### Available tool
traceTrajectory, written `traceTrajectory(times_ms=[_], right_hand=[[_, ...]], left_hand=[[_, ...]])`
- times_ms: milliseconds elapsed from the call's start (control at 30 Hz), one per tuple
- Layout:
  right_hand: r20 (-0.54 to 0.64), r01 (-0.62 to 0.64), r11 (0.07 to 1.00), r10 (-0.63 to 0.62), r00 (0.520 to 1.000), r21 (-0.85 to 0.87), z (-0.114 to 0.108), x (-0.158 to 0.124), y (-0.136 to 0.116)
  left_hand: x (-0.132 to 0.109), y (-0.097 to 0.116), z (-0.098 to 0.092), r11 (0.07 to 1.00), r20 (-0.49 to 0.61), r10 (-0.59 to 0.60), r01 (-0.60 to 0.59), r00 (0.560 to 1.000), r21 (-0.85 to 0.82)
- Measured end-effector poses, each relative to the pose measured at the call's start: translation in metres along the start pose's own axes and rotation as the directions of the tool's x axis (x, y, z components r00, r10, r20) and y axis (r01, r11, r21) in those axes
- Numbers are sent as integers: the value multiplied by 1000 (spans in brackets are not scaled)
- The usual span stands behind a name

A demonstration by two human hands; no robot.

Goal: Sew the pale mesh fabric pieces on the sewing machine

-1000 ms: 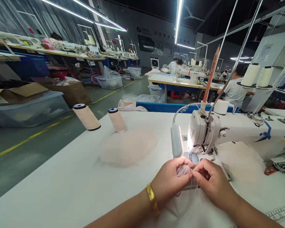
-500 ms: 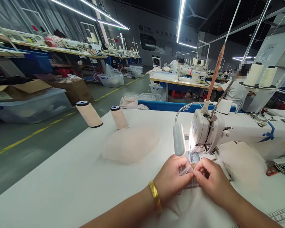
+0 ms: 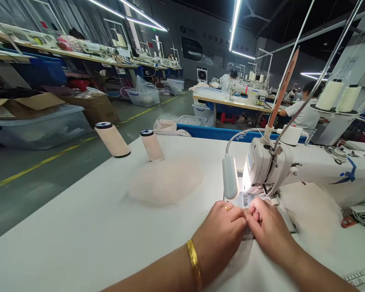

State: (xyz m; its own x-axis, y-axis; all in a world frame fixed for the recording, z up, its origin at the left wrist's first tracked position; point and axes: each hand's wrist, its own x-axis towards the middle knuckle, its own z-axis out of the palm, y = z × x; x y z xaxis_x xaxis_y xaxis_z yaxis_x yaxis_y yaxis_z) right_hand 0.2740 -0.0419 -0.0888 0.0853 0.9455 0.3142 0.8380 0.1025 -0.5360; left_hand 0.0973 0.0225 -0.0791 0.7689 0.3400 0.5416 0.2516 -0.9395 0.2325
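Note:
My left hand (image 3: pixel 222 233), with a gold bangle at the wrist and a ring, and my right hand (image 3: pixel 269 229) meet side by side just in front of the needle of a white sewing machine (image 3: pixel 295 168). Both have their fingers curled down, pinching a small sheer piece of fabric (image 3: pixel 247 234) flat against the white table (image 3: pixel 88 239). Most of the piece is hidden under my fingers. The machine's small lamp (image 3: pixel 230 182) hangs just above my left hand.
A pile of pale pink mesh pieces (image 3: pixel 166 180) lies left of the machine, with two pink thread cones (image 3: pixel 112 140) behind it. More mesh lies under the machine arm at right. Two white cones (image 3: pixel 337 97) stand on a rack. People sit at other machines behind.
My hands have lowered the sheer piece from a raised pinch down onto the table and moved it forward toward the needle. The view has tilted slightly.

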Motion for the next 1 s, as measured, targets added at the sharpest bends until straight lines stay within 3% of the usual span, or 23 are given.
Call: traceTrajectory(times_ms=[333,500,767,1000], right_hand=[[36,275,944,-273,961,-180,-7,-5,13],[46,299,914,-298,953,-273,-6,-6,15],[20,297,905,-306,952,-303,-6,-1,13],[-2,282,908,-297,955,-308,-5,2,14]], left_hand=[[0,-9,-2,1000,22,-7,7,1000,-7],[2,-15,0,999,42,-32,31,999,10],[-2,-33,24,998,8,-58,58,998,-5],[1,-35,22,998,44,-69,68,997,12]])
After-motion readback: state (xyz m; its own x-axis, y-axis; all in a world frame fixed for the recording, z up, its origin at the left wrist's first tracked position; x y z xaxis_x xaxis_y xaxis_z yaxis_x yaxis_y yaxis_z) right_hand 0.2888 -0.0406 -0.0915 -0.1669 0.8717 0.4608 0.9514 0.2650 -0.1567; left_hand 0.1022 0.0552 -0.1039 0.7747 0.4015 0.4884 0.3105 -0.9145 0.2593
